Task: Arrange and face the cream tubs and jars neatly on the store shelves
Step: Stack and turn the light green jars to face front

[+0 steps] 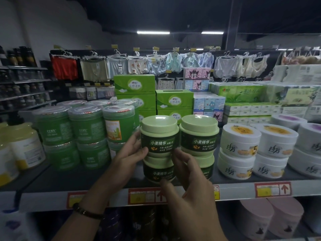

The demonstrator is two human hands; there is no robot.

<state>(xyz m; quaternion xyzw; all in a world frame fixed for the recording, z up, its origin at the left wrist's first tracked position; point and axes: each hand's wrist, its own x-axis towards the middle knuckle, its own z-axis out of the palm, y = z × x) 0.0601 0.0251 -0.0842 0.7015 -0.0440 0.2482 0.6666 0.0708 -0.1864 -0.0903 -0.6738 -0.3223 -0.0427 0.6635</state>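
Note:
Two stacks of dark jars with pale green lids stand mid-shelf, labels facing me. My left hand (128,153) grips the upper left jar (159,134) from its left side, thumb on the front of the label. My right hand (191,185) curls round the right side of the lower left jar (156,171); its thumb lies low on the front and its fingertips reach the seam under the upper jar. The right stack, upper jar (199,134) on lower jar (207,164), stands close beside and is untouched.
Clear green tubs (86,126) are stacked two high to the left, past them a yellow pump bottle (22,145). White tubs (241,141) are stacked to the right. Green tissue boxes (173,100) stand behind. The shelf (69,180) has bare room in front; pink tubs (271,218) sit below.

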